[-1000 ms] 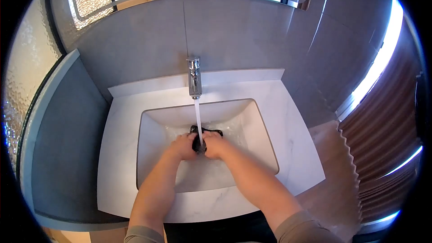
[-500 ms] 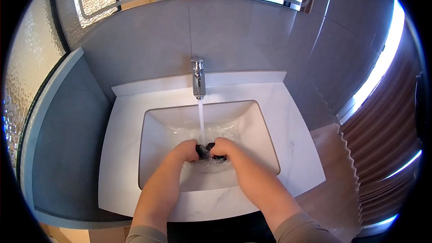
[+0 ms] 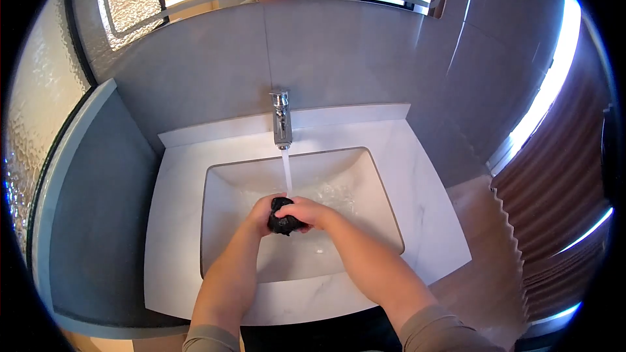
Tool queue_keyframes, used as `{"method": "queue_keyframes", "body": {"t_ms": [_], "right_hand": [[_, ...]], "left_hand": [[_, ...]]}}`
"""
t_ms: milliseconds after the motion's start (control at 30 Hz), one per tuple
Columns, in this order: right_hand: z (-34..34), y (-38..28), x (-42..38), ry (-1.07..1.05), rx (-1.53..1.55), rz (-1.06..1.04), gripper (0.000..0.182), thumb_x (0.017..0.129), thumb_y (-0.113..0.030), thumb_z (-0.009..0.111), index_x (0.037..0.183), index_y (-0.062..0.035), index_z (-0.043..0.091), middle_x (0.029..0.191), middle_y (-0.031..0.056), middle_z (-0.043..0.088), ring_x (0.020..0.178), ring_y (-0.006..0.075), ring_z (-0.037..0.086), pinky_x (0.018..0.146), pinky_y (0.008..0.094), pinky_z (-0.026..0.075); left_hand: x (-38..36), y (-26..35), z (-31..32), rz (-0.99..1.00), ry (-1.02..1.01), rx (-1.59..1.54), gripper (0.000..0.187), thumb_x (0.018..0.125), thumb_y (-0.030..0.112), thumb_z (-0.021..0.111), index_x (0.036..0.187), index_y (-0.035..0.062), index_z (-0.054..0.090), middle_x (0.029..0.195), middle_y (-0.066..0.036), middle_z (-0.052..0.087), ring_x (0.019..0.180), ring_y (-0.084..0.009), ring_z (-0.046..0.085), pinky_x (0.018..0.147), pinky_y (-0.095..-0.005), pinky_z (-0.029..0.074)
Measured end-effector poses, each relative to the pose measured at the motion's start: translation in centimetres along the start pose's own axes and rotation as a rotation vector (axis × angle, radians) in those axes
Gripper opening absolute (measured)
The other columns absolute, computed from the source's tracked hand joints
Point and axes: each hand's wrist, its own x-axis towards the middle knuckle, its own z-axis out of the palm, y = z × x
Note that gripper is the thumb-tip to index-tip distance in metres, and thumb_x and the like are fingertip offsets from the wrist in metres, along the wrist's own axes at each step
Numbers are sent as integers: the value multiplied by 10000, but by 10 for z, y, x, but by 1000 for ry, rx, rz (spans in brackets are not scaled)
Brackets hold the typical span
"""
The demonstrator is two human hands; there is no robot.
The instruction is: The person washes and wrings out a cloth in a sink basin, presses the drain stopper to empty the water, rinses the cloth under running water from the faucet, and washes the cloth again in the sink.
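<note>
Bright daylight from right, strong fisheye w/ dark vignette corners, sharp center.

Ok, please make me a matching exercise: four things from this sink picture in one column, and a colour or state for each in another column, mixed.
Things:
1. faucet
2. dark cloth
3. sink
4. left hand

States:
A. white, with water in it
B. bunched up between both hands
C. chrome, water running
D. closed on the cloth, opposite the right hand

Pairs: 1-C, 2-B, 3-A, 4-D
</note>
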Motion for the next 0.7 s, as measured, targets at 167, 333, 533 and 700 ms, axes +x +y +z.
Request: {"method": "queue_keyframes", "body": {"t_ms": [167, 333, 533, 700], "right_hand": [[-16, 26, 24, 392, -734, 186, 358, 754, -257, 586, 985, 16, 604, 828, 198, 653, 641, 304, 633, 553, 403, 515], [-17, 30, 18, 743, -974, 202, 592, 736, -301, 628, 1233, -19, 474, 1385, 187, 424, 1240, 326, 455, 989, 459, 408], [-3, 37, 9, 310, -1253, 129, 674, 761, -278, 605, 1355, -36, 400, 1462, 175, 301, 1343, 345, 308, 1048, 499, 345], [-30, 45, 27, 578, -879, 86, 587, 739, -283, 674, 1220, 20, 532, 1181, 211, 597, 1081, 361, 584, 901, 450, 479]], "left_hand": [[11, -4, -2, 245, 251, 238, 314, 797, 246, 653, 961, -9, 573, 805, -110, 611, 736, -257, 628, 693, -371, 528], [-10, -17, 7, 461, 425, 1605, 605, 674, 236, 722, 1234, 121, 524, 1173, -128, 516, 1091, -329, 514, 935, -416, 443], [2, -18, 5, 198, 330, 1838, 425, 746, 188, 607, 1171, 164, 604, 1158, -161, 521, 1037, -363, 539, 909, -458, 460], [16, -4, -7, -31, 234, 1105, 389, 789, 250, 565, 1123, 54, 599, 1043, -222, 583, 902, -359, 620, 784, -475, 519]]}}
